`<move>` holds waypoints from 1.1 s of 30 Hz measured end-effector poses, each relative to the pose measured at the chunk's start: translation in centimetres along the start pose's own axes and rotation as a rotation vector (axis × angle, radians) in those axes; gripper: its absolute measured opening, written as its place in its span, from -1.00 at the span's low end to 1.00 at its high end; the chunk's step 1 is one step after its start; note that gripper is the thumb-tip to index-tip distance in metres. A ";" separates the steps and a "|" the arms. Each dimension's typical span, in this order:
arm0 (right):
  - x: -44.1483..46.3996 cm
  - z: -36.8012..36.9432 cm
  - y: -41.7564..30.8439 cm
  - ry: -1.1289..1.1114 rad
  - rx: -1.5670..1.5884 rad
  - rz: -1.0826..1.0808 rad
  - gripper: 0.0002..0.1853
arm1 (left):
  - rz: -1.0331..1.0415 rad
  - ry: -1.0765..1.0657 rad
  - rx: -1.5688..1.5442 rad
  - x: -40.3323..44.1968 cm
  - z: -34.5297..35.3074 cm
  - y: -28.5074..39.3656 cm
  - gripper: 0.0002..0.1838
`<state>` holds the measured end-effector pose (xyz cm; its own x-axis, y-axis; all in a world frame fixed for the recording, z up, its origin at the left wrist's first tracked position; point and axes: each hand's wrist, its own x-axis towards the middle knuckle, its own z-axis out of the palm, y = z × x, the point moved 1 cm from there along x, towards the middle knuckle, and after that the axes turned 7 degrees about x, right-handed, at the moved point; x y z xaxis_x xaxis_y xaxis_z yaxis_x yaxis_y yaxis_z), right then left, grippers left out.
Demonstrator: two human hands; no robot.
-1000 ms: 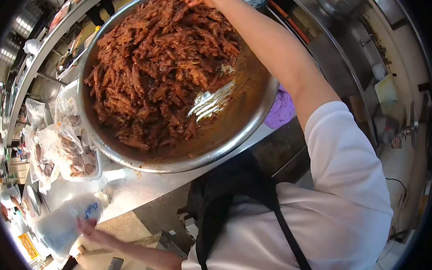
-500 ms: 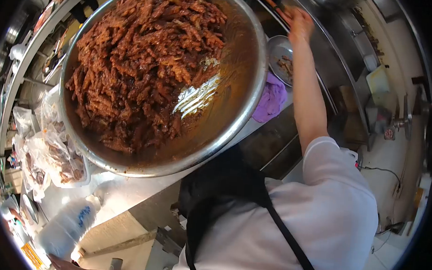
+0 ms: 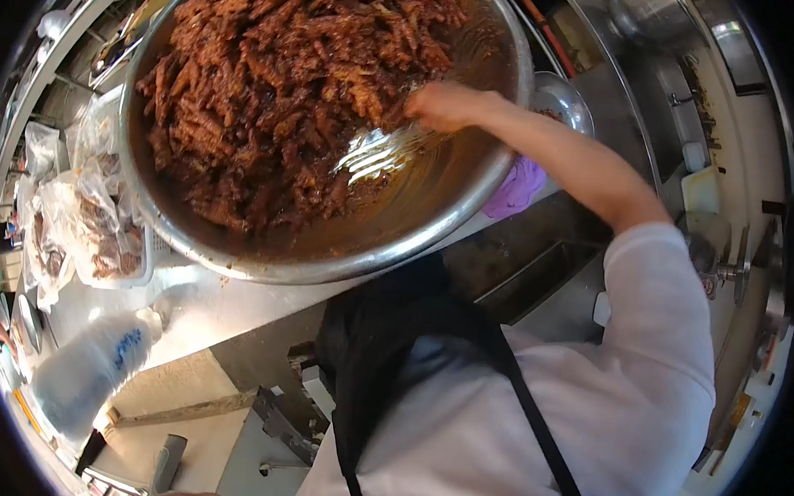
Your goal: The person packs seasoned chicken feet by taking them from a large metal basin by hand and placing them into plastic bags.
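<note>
A large steel bowl point(image 3: 387, 274) holds a heap of sauced, reddish-brown chicken feet point(image 3: 289, 93). Over the bowl's right side reaches my right hand point(image 3: 446, 106), its curled fingers at the edge of the heap. What the fingers grip, if anything, is too hidden to make out. Bare, sauce-smeared metal shows just below the hand. Of my left arm only a sliver shows at the bottom edge; my left hand is out of view.
Left of the bowl, plastic bags of food point(image 3: 88, 226) lie in a white basket point(image 3: 134, 276). Nearer stands a plastic bottle point(image 3: 99, 368) with blue writing. To the right are a purple cloth point(image 3: 516, 189), a small metal bowl point(image 3: 572, 100) and a reddish-orange stick point(image 3: 548, 33).
My right hand has come back from beside the stick and small bowl to the chicken feet. My left hand has dropped out of view. The whole view has shifted a little.
</note>
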<state>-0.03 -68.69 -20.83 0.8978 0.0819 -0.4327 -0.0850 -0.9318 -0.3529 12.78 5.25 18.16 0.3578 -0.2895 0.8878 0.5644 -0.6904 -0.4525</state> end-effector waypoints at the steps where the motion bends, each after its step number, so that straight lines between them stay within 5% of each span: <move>1: 1.7 2.3 0.8 0.030 -0.121 -0.082 -0.61 | 0.011 0.009 0.037 0.4 -0.4 -0.1 -0.73; 2: 3.0 3.3 1.1 0.062 -0.245 -0.166 -0.54 | 0.025 -0.007 0.085 0.4 -0.8 0.1 -0.74; 5: 5.9 3.7 -0.7 -0.363 -0.276 0.104 -0.55 | 0.135 -0.213 0.276 -3.0 -2.3 2.7 -0.82; 9: 4.4 5.9 -4.9 -0.479 0.004 -0.226 -0.70 | 0.148 -0.530 -0.491 -14.4 -3.1 6.3 -0.69; 11: 5.1 6.1 -7.5 -0.126 0.031 -0.272 -0.82 | 0.204 -0.587 -0.891 -24.6 1.1 8.2 -0.63; 12: 5.7 6.2 -8.9 0.052 0.048 -0.295 -0.87 | 0.098 -0.742 -0.939 -27.3 -1.2 11.8 -0.60; 14: 6.6 6.3 -11.9 0.189 0.237 -0.243 -0.86 | -0.574 -1.339 -1.298 -28.3 -6.0 19.9 -0.55; 15: 7.3 5.9 -12.8 0.261 0.326 -0.216 -0.83 | -0.829 -1.346 -1.495 -31.7 -5.7 23.2 -0.60; 17: 8.7 5.5 -13.9 0.231 0.403 0.036 -0.78 | -0.664 -1.557 -1.560 -35.6 -4.2 28.4 -0.69; 18: 9.4 5.4 -14.5 0.210 0.438 0.156 -0.75 | -0.735 -1.518 -1.578 -37.4 -3.9 30.6 -0.69; 21: 10.2 5.2 -17.4 0.109 0.255 0.180 -0.68 | -0.405 -1.534 -1.420 -37.8 -3.6 34.2 -0.58; 22: 11.1 5.9 -16.8 0.190 0.195 0.097 -0.63 | -0.396 -1.437 -1.360 -37.8 -3.2 34.6 -0.57; 25: 12.5 5.7 -13.3 -0.018 0.321 0.121 -0.63 | -0.314 -1.248 -1.170 -34.8 -4.9 33.3 -0.46; 27: 11.9 6.7 -10.9 0.030 0.314 0.036 -0.70 | -0.348 -0.916 -1.276 -34.4 -6.8 31.4 -0.45; 29: 10.4 7.8 -8.6 0.078 0.306 -0.049 -0.68 | -0.175 -1.002 -1.303 -32.2 -12.1 29.4 -0.41; 32: 6.1 3.6 -7.9 -0.136 0.330 -0.188 -0.68 | 0.295 -0.860 -1.301 -31.2 -18.2 27.2 -0.39; 33: 5.5 3.7 -7.2 -0.233 0.312 -0.168 -0.65 | 0.263 -0.927 -1.271 -32.2 -18.1 26.9 -0.37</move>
<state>3.96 -60.26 -23.74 0.7920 0.3347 -0.5107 -0.1044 -0.7499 -0.6533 3.00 -16.00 -21.09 0.9169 -0.3268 0.2291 -0.3735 -0.9049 0.2040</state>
